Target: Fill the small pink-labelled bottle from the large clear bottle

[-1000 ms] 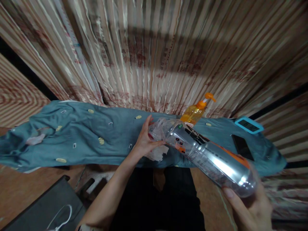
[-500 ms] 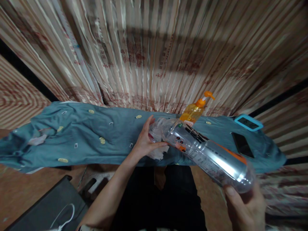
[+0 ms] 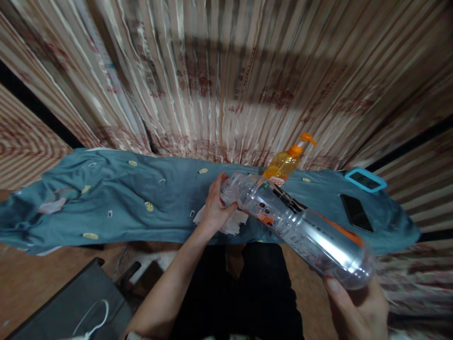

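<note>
A large clear plastic bottle (image 3: 304, 226) with a silver, orange and black label slants across the view, held between both hands. My left hand (image 3: 216, 205) grips its narrow upper end, thumb below and fingers behind. At the lower right, my right hand (image 3: 357, 302) holds the rounded base, thumb on the near side; its other fingers are hidden behind the bottle. Under my left hand a crumpled white tissue (image 3: 235, 223) lies on the blue-green cloth (image 3: 127, 189). Just behind the bottle stands an orange pump bottle (image 3: 285, 163) holding yellow-orange liquid.
To the right on the cloth are a digital clock (image 3: 365, 180) with a blue frame and a dark phone (image 3: 356, 212). Another pale tissue (image 3: 52, 206) lies at the left. A striped curtain (image 3: 219, 85) hangs behind. At lower left, a white cable (image 3: 101, 321) rests on a dark surface.
My left hand has shifted slightly to the right at the bottle's upper end, showing more tissue on its left. The bottle's base has moved a little down and left with my right hand.
</note>
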Demonstrator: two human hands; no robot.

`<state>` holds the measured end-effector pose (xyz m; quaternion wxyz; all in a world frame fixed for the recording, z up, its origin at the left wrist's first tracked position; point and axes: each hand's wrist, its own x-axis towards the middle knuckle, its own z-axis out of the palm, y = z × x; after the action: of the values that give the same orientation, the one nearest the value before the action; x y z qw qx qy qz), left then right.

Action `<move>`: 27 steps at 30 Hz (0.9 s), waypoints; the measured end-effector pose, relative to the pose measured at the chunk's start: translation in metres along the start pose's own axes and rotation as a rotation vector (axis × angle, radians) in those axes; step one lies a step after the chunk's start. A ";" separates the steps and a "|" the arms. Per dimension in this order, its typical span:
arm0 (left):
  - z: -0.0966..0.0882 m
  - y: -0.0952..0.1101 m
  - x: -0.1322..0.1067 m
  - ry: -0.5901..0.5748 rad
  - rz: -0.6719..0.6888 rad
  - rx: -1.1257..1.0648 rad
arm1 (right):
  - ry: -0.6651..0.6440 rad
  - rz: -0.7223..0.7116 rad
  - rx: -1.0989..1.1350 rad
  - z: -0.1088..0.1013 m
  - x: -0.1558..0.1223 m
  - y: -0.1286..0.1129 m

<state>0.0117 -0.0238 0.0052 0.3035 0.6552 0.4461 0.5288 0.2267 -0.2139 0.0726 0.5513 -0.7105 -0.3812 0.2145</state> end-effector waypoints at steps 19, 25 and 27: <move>0.003 0.000 -0.002 0.042 0.003 0.041 | 0.066 -0.065 -0.029 -0.001 -0.001 0.014; 0.005 -0.001 -0.001 0.050 0.049 0.058 | 0.087 -0.126 -0.095 -0.006 0.000 0.025; 0.006 -0.002 -0.001 0.061 0.059 0.064 | 0.095 -0.152 -0.084 -0.005 0.000 0.024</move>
<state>0.0166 -0.0237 0.0015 0.2529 0.6609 0.4523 0.5429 0.2380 -0.2195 0.0514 0.5531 -0.7114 -0.4160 0.1222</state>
